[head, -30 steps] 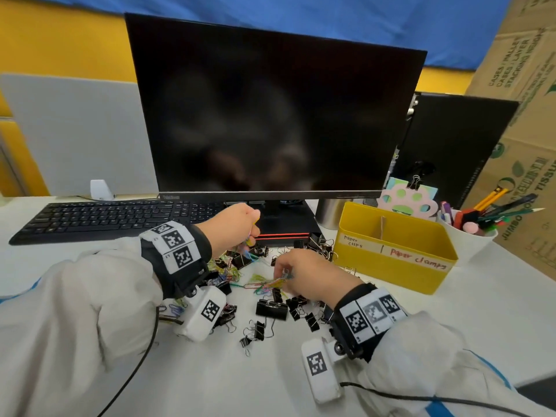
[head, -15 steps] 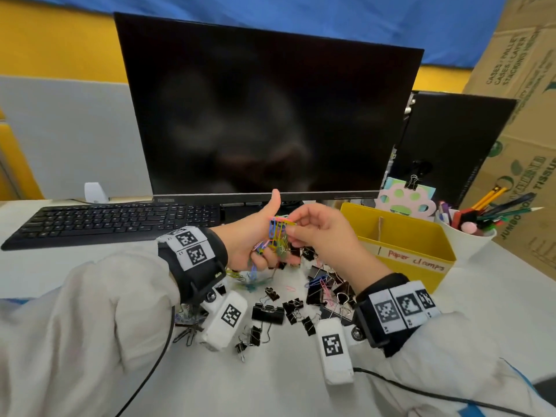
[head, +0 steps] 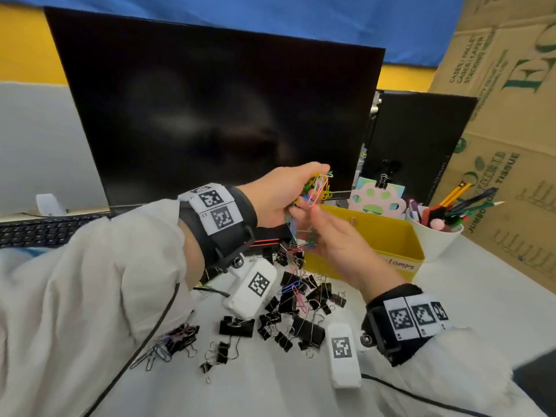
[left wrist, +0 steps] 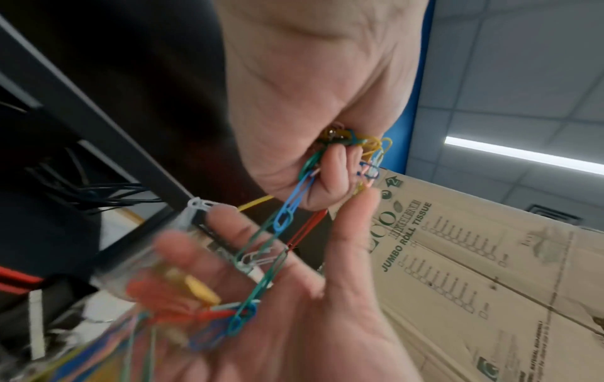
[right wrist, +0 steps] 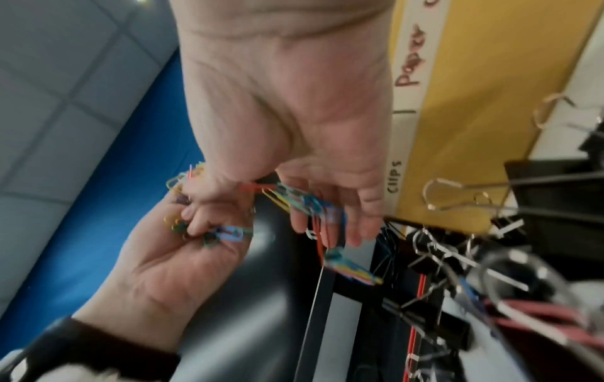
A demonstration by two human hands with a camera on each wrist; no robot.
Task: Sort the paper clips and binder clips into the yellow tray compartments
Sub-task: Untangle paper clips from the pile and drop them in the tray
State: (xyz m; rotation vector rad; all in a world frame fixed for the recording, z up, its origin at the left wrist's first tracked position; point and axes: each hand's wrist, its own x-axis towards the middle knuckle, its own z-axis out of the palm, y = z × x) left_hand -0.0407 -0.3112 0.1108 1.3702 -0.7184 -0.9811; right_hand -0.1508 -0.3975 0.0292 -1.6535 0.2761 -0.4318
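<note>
My left hand [head: 307, 188] is raised in front of the monitor, beside the left end of the yellow tray [head: 386, 231], and grips a bunch of coloured paper clips [head: 319, 186]. Linked clips [left wrist: 287, 217] dangle from that fist [left wrist: 340, 155] onto my right hand [left wrist: 278, 245]. The right hand [head: 310, 224] is just below, fingers spread and loose, thumb touching the bunch. The right wrist view shows clips [right wrist: 304, 204] draped across its fingers [right wrist: 356, 219] and the tray's label [right wrist: 405, 77]. Several black binder clips [head: 304, 326] lie scattered on the white table.
A large black monitor [head: 210, 115] stands close behind the hands, a keyboard [head: 45, 230] to its left. Right of the tray is a white cup of pens [head: 436, 239]. Cardboard boxes [head: 505, 130] wall off the right. A few paper clips [head: 156, 353] lie near my left sleeve.
Both hands rose from the pile on the table. The left hand carried its bunch up and right toward the tray. The right hand dropped from the bunch's top to beneath it.
</note>
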